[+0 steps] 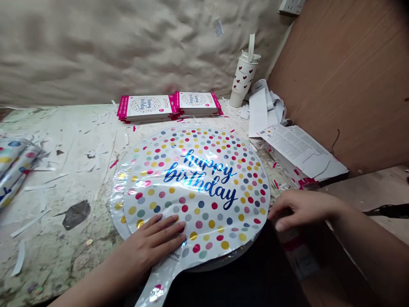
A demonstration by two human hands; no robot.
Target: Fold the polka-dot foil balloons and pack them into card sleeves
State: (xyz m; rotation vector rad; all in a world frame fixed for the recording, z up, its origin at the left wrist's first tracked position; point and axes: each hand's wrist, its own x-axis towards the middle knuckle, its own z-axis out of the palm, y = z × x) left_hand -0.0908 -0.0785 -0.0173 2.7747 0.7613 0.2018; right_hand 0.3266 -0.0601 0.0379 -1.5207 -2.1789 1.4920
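Observation:
A stack of flat, round foil balloons [198,209] lies in front of me, the top one white with coloured dots and blue "happy birthday" lettering. My left hand [156,238] rests flat on its lower left part, fingers stretched out, near the neck tail [159,283] that points toward me. At the right rim is my right hand [300,209], its fingers bent and the thumb apart from the index finger. The index fingertip meets or nearly meets the balloon's edge; I cannot tell which. Nothing shows in that hand.
Two piles of pink-edged printed packets, a left pile [147,106] and a right pile [198,102], stand at the back. Behind them is a white tumbler [244,79] with hearts. Paper sheets [303,149] lie by the brown panel [345,72]. Rolled dotted foil [15,166] sits far left.

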